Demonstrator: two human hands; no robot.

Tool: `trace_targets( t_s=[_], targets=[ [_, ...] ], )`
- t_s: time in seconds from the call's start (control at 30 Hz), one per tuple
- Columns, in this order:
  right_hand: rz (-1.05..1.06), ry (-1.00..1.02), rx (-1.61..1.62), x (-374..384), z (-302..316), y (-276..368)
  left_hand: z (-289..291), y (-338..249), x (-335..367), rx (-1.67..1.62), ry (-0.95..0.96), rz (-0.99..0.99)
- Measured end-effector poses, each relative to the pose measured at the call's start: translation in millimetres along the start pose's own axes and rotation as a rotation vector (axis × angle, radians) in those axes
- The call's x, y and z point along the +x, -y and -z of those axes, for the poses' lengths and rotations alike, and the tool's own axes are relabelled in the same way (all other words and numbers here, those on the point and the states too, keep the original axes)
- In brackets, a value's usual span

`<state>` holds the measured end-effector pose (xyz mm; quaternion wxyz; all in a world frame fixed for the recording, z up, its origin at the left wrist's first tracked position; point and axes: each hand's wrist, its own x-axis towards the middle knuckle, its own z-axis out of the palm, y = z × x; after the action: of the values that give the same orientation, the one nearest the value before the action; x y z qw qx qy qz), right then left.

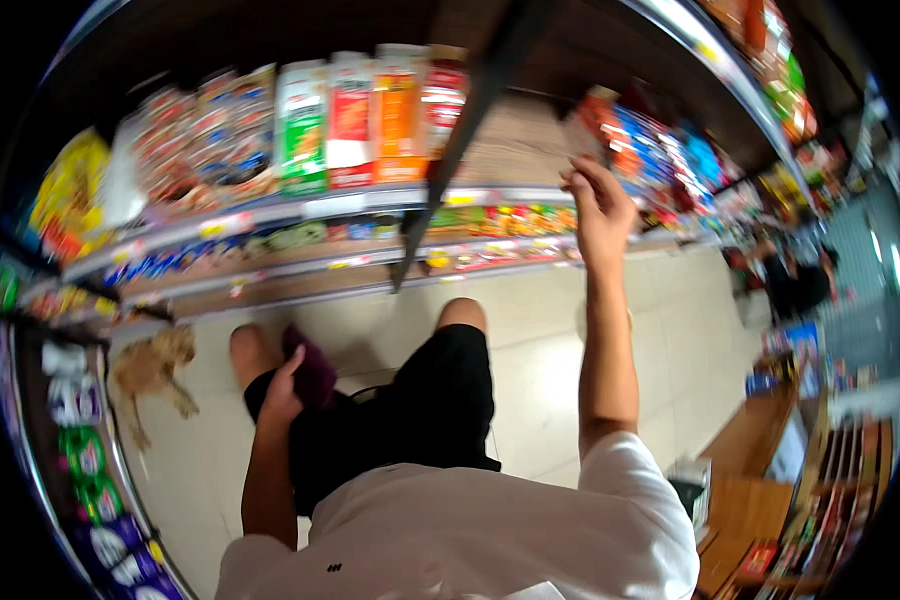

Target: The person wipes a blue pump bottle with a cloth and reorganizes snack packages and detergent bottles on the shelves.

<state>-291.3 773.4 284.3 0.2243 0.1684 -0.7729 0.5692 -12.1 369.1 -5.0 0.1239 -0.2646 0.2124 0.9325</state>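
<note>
Left hand (pixel 283 388) fingers hold dark-purple fabric cloth (pixel 316 370), off front edge of brown wooden shelf (pixel 515 145). Right hand (pixel 607 215) fingers narrow near that edge, contents unclear. Likely unfinished: cloth in hand, not on shelf.

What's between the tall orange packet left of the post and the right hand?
In the head view, left to right: a red packet, the dark post, then wooden shelf before the right hand.
</note>
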Motion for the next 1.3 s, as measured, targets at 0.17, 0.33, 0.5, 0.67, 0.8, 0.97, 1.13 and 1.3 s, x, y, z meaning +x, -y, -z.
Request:
trace_targets(
  t_s=[0.17,0.33,0.5,0.67,0.8,0.97,1.13,1.3],
  targets=[
    [-0.213,-0.487,-0.074,38.9,104.6,-113.6,-17.4,-0.3,7.4,0.109,-0.072,0.04],
    [-0.73,-0.436,0.072,65.4,147.8,-179.7,-22.2,3.0,5.7,0.162,-0.133,0.054],
    [-0.424,-0.163,-0.299,79.5,121.6,-213.1,-22.8,0.4,3.4,0.196,-0.16,0.051],
    [-0.43,-0.334,-0.697,86.8,93.2,-211.9,-16.2,-1.3,0.2,0.169,-0.111,0.072],
    [-0.258,-0.426,-0.821,76.3,80.8,-211.1,-21.7,-2.4,-0.7,0.164,-0.148,0.06],
    [-0.036,-0.456,-0.675,70.8,57.5,-204.8,-31.8,-1.3,0.4,0.167,-0.154,0.045],
    [-0.047,-0.328,-0.618,55.5,5.7,-179.4,-26.9,-2.1,5.2,0.179,-0.133,0.073],
    [-0.107,-0.138,-0.514,17.0,-70.0,-112.6,-26.0,-1.7,6.6,0.212,-0.162,0.059]
  ],
)
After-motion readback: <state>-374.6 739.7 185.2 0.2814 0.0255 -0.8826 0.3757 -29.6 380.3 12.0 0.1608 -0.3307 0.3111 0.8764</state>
